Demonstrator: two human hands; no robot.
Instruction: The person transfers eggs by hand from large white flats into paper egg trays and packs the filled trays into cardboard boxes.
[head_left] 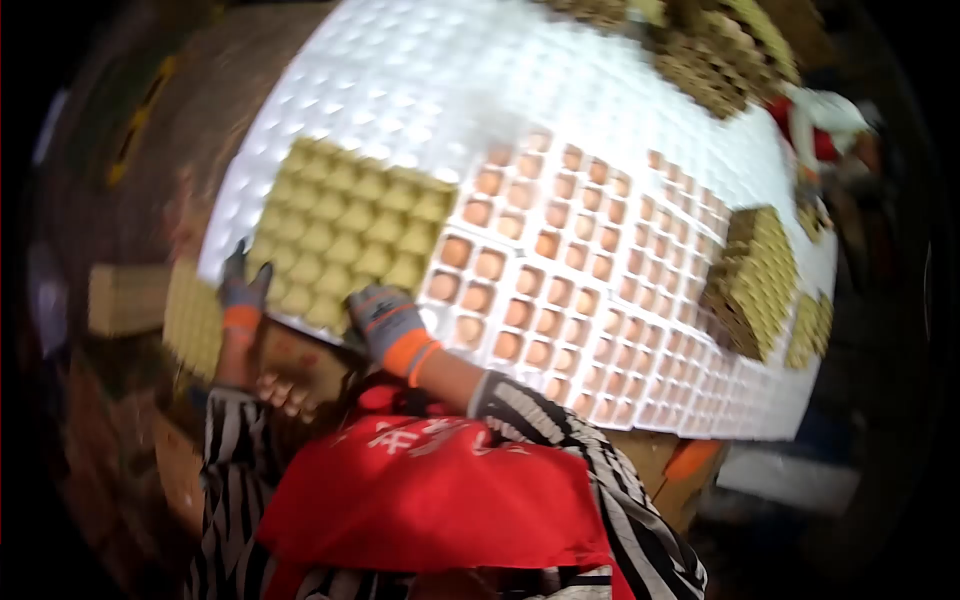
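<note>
A yellow pulp egg tray (345, 225) lies over the left part of the white table covering, its bumpy side up. My left hand (245, 288), in a grey and orange glove, is at the tray's left edge, thumb on the near corner. My right hand (385, 318), gloved alike, grips the tray's near right edge with curled fingers. To the right, brown eggs (547, 322) sit in rows in white plastic trays (520, 253). Whether eggs lie under the yellow tray is hidden.
Stacks of pulp trays (755, 285) stand at the right, and more pulp trays (715, 60) at the far side. A person (825, 125) in red and white is across the table. Below my left arm are several eggs (285, 395) beside cardboard boxes (125, 300).
</note>
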